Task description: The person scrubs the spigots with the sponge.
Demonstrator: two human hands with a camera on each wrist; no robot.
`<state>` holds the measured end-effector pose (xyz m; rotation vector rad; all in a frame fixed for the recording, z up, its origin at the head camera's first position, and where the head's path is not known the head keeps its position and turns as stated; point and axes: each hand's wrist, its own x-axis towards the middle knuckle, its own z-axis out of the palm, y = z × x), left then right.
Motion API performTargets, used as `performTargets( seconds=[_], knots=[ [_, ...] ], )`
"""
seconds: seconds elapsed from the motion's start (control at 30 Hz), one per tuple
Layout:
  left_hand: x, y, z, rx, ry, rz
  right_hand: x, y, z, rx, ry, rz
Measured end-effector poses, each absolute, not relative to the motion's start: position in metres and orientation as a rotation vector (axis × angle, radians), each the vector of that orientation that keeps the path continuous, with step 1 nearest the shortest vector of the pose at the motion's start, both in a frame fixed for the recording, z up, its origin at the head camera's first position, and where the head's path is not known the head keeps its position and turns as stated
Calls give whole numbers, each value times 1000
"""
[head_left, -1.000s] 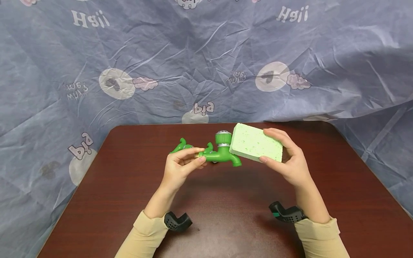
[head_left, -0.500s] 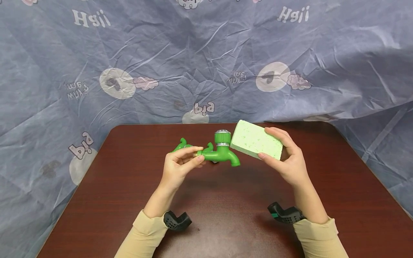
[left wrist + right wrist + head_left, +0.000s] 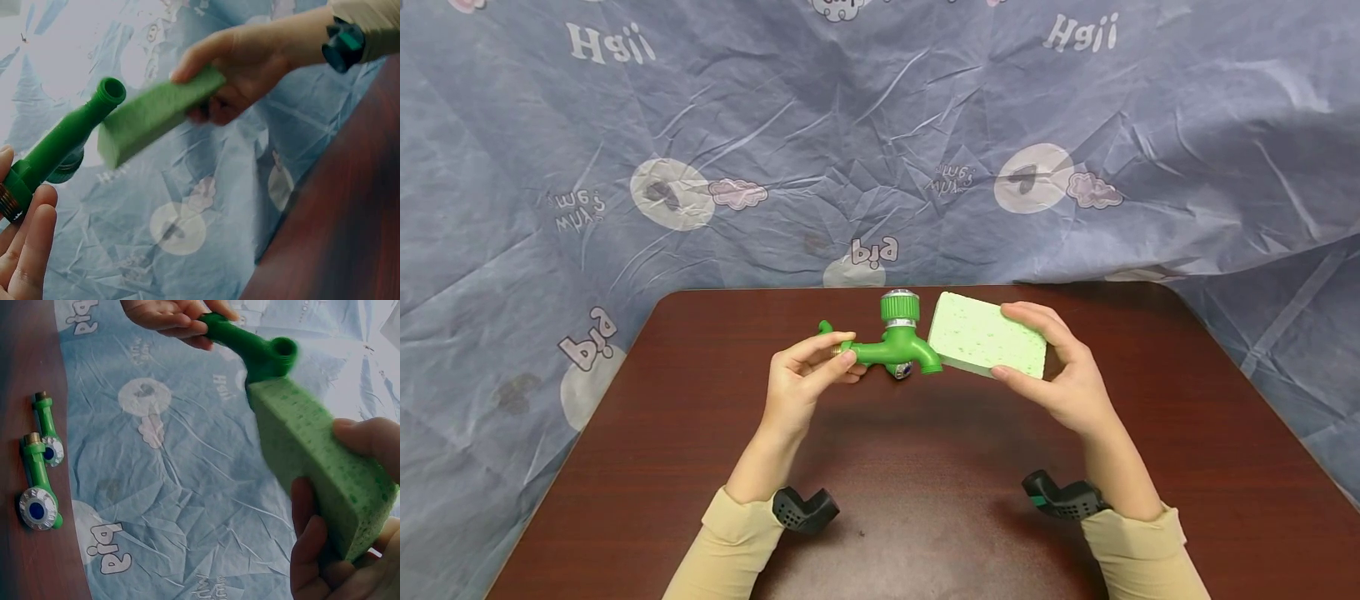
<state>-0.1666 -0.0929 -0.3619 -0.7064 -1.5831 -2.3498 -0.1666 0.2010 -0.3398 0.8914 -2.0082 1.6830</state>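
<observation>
My left hand [image 3: 797,371] pinches a green tap [image 3: 891,346] by its threaded inlet end, with the ribbed knob up and the spout bent down to the right. In my right hand [image 3: 1067,375] is a pale green sponge [image 3: 985,335], gripped at its right end between thumb and fingers. The sponge's left end is close beside the spout; in the right wrist view it meets the tap body, though whether they press together I cannot tell. Both things are held up above the table. The left wrist view shows the spout's round mouth beside the blurred sponge [image 3: 162,115].
Two more green taps, a nearer tap [image 3: 39,487] and a farther tap [image 3: 47,425], lie on the dark red-brown table [image 3: 925,517], partly hidden in the head view behind the left hand and held tap. A printed blue-grey cloth [image 3: 880,150] hangs behind the table.
The held tap has shifted left and slightly up with my left hand. The sponge rose a little, then came down and left, staying beside the tap.
</observation>
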Motion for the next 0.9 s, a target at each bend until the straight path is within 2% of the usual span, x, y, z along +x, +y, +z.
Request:
performTargets(
  seconds=[0.27, 0.63, 0.9],
  knots=[
    [-165, -88, -365, -710, -1622, -2308, -169, 185, -351, 973, -2027, 1683],
    [-166, -89, -363, -656, -1657, -2263, -154, 177, -330, 970, -2035, 1612],
    [-165, -86, -364, -696, -1619, -2285, -164, 180, -344, 946, -2035, 1631]
  ],
)
